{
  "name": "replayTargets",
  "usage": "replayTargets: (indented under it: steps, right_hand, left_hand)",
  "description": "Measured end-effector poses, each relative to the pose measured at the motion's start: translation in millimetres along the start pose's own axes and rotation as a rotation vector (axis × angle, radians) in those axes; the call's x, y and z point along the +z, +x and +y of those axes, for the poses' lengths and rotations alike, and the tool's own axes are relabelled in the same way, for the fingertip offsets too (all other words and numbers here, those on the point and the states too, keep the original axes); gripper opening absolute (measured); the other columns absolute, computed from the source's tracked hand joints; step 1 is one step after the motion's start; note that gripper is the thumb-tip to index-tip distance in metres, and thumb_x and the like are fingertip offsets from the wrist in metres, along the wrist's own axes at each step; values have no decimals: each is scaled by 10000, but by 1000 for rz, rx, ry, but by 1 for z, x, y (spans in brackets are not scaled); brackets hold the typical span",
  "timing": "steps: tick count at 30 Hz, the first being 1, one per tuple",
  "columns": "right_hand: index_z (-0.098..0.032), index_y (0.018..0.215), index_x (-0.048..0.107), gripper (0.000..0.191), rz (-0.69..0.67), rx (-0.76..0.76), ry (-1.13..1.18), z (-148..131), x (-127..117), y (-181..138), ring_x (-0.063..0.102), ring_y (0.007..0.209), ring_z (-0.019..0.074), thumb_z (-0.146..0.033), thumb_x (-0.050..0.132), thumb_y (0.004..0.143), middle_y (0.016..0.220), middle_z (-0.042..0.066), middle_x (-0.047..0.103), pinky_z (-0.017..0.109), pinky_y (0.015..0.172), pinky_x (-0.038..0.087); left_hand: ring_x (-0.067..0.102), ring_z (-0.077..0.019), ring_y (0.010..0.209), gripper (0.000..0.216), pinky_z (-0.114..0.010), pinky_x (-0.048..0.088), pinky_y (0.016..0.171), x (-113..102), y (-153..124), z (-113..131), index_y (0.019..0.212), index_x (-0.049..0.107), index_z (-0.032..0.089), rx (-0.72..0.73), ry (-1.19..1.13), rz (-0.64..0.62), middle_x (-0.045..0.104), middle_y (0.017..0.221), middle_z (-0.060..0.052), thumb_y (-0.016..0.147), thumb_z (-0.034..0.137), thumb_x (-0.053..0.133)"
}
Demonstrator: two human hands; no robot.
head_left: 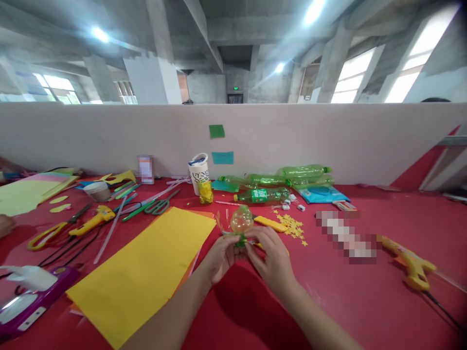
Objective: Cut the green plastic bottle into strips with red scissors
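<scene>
Both hands are closed at the neck of a see-through green plastic bottle piece (242, 219), held above the red table. Its rounded body points away from me, and a green cap or neck sits between my fingers. My left hand (224, 253) grips from the left, palm partly up. From the right, the fingertips of my right hand (272, 255) pinch the same end. Fingers hide part of the neck. Just beyond my right hand lie a yellow cutter-like tool (270, 223) and a scatter of gold paper stars (292, 226).
Yellow paper sheets (146, 272) lie left of my arms. Farther left are a yellow glue gun (93, 221), scissors (58, 234) and a purple power strip (40, 301). Green bottles (266, 195) lie along the partition. Another glue gun (412, 265) rests right. Someone's hand (5, 225) shows far left.
</scene>
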State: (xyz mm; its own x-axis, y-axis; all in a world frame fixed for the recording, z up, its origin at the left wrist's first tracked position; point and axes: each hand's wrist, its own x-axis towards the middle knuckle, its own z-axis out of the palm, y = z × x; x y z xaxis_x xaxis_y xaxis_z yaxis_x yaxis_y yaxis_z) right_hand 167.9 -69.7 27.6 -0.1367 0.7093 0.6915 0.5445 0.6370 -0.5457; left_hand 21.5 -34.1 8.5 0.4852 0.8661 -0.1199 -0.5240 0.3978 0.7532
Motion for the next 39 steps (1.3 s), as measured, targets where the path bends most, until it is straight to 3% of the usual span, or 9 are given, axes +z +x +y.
replayTargets:
  steps: [5, 14, 24, 39]
  right_hand:
    - [-219, 913, 606, 141, 84, 95, -11, 6, -5, 4, 583, 848, 218, -130, 503, 875, 900, 59, 622, 337, 741, 483]
    - [-216, 958, 651, 205, 53, 109, -27, 4, -5, 3, 565, 889, 230, -124, 493, 865, 932, 71, 607, 357, 773, 470]
    - [-190, 914, 611, 148, 68, 227, -4, 8, -1, 3, 585, 845, 227, -115, 509, 837, 898, 67, 597, 357, 752, 488]
    - [-177, 930, 610, 159, 95, 425, 140, 19, 10, 0, 615, 737, 207, -181, 523, 798, 808, 46, 618, 320, 638, 533]
  left_hand:
    - [615, -134, 667, 113, -249, 457, 640, -2, 0, 0, 817, 666, 118, -35, 32, 9, 689, 764, -70, 778, 196, 596]
    - [591, -134, 595, 112, -263, 460, 580, 2, -1, -1, 798, 659, 115, -31, 60, 33, 659, 714, -49, 727, 201, 649]
    - [578, -131, 572, 92, -280, 445, 573, 1, 1, -4, 795, 655, 120, 5, 151, -6, 635, 684, -27, 750, 194, 627]
    - [578, -145, 504, 169, -286, 437, 565, -2, 6, -6, 785, 647, 122, 83, 383, 105, 648, 627, -32, 685, 251, 688]
